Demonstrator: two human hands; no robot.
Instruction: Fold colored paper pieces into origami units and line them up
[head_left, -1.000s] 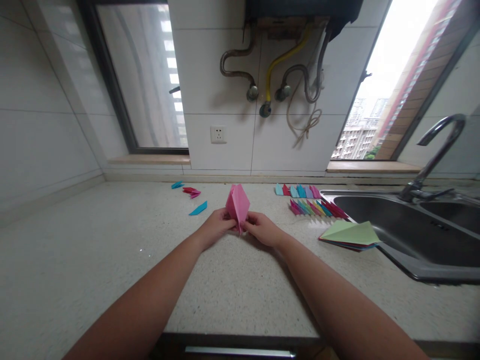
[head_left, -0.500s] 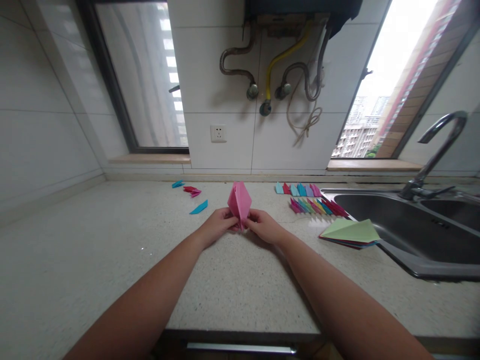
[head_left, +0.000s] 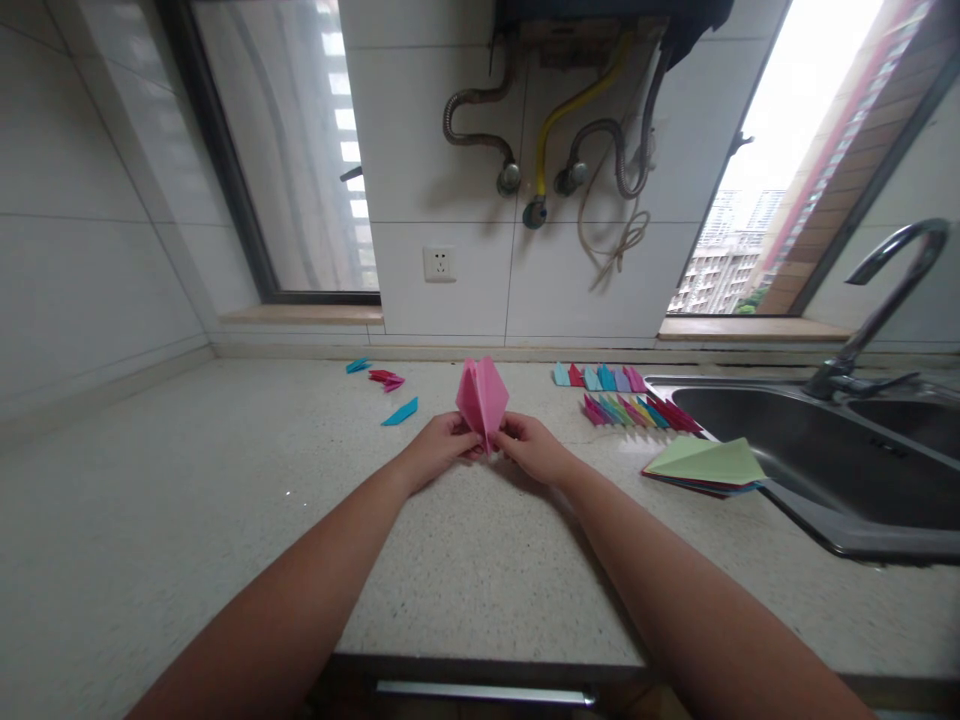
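Observation:
A pink folded paper piece (head_left: 482, 392) stands upright between my hands, its upper flaps spread a little and its narrow end pointing down. My left hand (head_left: 444, 442) pinches its lower left side between thumb and fingers. From the other side, my right hand (head_left: 529, 445) grips the lower right edge. Both hands rest low over the speckled counter (head_left: 465, 560). Some of the fingertips are hidden behind the paper. To the left lie a blue folded paper strip (head_left: 400, 411), a red and pink folded piece (head_left: 387, 380) and a small blue one (head_left: 358, 366).
Two rows of small folded papers, a back row (head_left: 600, 378) and a front row (head_left: 641, 412), sit at the right. Near them a stack of folded sheets (head_left: 705, 465), light green on top, overlaps the edge of the sink (head_left: 795, 450). A faucet (head_left: 874, 310) rises behind.
The upper flaps of the pink paper have spread slightly wider apart. Both hands keep hold of its lower end, and the whole view has shifted a little.

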